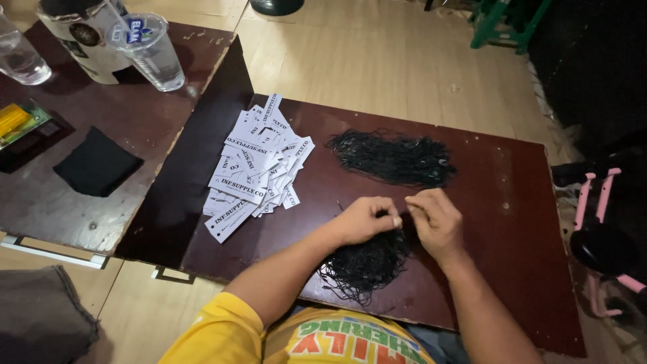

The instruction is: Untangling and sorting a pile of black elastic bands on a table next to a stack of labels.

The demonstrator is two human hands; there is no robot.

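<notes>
Black string bundle [364, 266] beneath both grips: light, limp, tangle-prone; single strand pinched between left hand [364, 219] and right hand [437, 222]; best taken near ends.

My hands [404, 219] sit over a black string bundle [364, 266]. Another string pile [394, 158] blocks straight ahead, paper tags [253, 175] crowd the forward-left. Bare table [519, 222] to the right is wide open.
</notes>
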